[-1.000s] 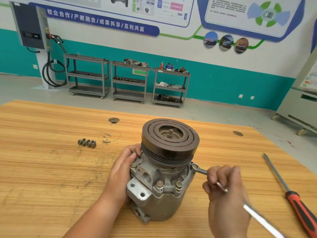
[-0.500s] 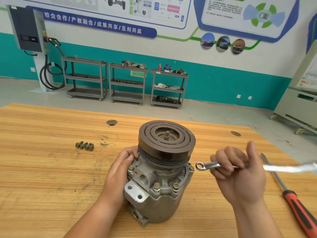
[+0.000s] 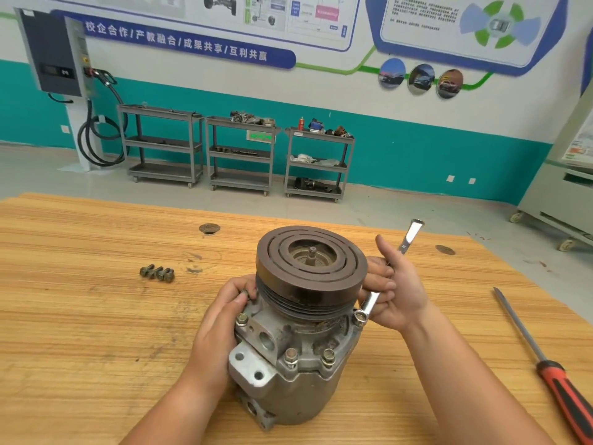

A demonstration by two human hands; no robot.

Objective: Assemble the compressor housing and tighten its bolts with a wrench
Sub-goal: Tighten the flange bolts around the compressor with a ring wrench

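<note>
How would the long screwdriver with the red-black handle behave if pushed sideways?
The long screwdriver would probably roll: its shaft looks round and it lies flat on the wooden table. The thin metal shaft likely stays stiff. The thick handle looks heavier, so it may pivot.

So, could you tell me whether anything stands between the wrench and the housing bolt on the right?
Nothing visible: the right hand holds the wrench with its ring end on that bolt, just under the pulley.
</note>
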